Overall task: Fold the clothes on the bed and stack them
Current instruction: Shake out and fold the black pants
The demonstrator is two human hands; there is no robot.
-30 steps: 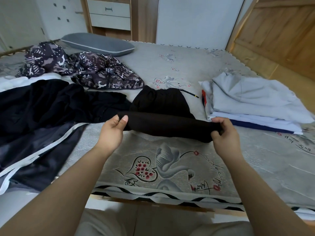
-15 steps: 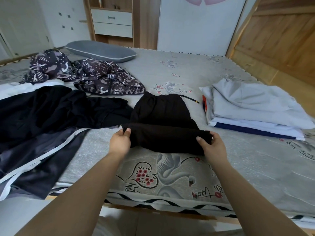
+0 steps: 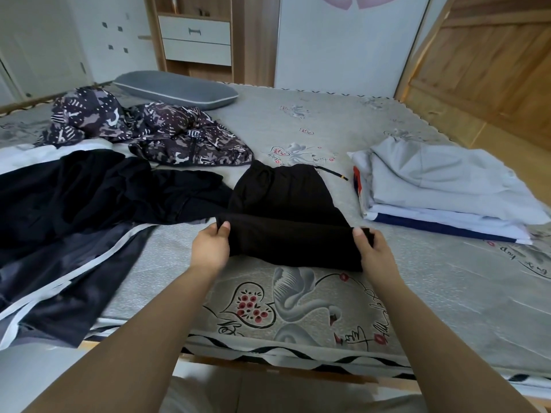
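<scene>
Head view looks down at a bed (image 3: 343,120) where black pants (image 3: 286,216) lie near the front edge, their lower part doubled over. Left hand (image 3: 210,248) pinches the fold's left end and right hand (image 3: 374,253) pinches its right end, thumbs on top. Folded pale clothes (image 3: 441,189) are stacked to the right; dark garments (image 3: 74,210) and a patterned jacket (image 3: 167,135) lie to the left, before a grey pillow (image 3: 176,89).

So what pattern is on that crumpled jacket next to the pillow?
The jacket is dark camouflage with white marks, seen in the head view.
</scene>
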